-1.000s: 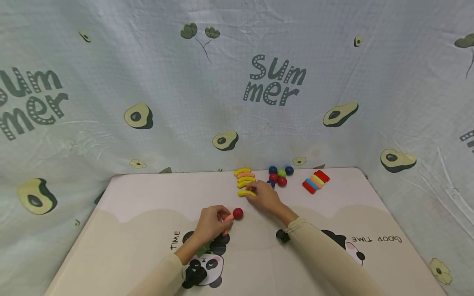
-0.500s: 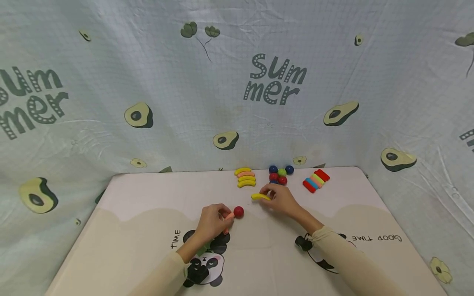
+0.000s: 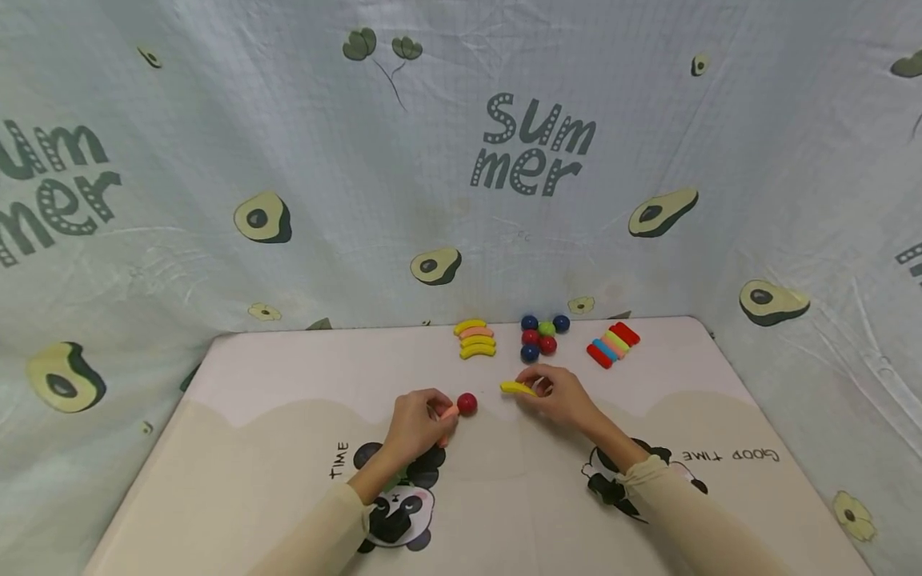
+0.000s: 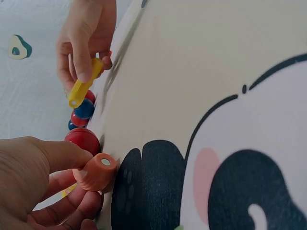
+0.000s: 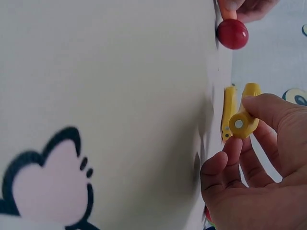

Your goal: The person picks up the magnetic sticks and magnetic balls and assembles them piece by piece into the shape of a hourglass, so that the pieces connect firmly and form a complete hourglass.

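My left hand [image 3: 418, 424] pinches an orange curved magnetic rod [image 4: 96, 176] between thumb and fingers. A silver magnet shows in its near end. At the rod's other end sits a red ball [image 3: 467, 404], touching it. To the right, my right hand [image 3: 560, 396] holds a yellow curved magnetic rod [image 3: 515, 388] just above the table, thumb on one side and fingertips on the other. In the right wrist view the yellow rod's round end has a silver magnet too. A small gap separates the yellow rod from the red ball.
A stack of yellow and orange curved rods [image 3: 478, 342] lies near the table's back edge. Right of it stand several blue, red and green balls [image 3: 547, 345], then a row of straight coloured rods [image 3: 613, 345]. A printed cloth [image 3: 360, 160] hangs behind the table.
My right hand has drawn the yellow rod away from the row of curved rods, rightward and nearer. The left hand still holds the orange rod with the red ball, almost unmoved.
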Tool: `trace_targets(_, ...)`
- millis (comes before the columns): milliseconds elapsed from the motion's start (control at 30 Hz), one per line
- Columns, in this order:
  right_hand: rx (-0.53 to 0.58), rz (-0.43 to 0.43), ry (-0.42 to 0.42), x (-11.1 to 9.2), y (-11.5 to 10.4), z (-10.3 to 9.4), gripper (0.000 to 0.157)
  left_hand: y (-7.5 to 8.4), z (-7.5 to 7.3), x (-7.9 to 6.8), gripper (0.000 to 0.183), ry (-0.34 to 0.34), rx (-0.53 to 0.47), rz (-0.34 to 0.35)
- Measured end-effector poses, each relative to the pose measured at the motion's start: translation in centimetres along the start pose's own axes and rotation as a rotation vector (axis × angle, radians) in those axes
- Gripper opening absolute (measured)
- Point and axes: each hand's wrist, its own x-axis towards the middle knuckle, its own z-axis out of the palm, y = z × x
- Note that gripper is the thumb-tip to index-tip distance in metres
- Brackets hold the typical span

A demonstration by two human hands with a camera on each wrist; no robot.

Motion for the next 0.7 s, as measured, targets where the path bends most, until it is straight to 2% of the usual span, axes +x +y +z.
trace_targets(267, 0.028, 0.022, -0.02, -0.4, -0.3, 0.5, 0.02, 0.1, 0.1, 0.1, 0.014, 0.006, 0.017, -0.018)
trace_targets(700, 0.005, -0.027, -0.029, -0.1, -0.7, 2.0, 0.02, 0.5, 0.5, 0.2, 0.015, 0.014, 0.019, -0.044)
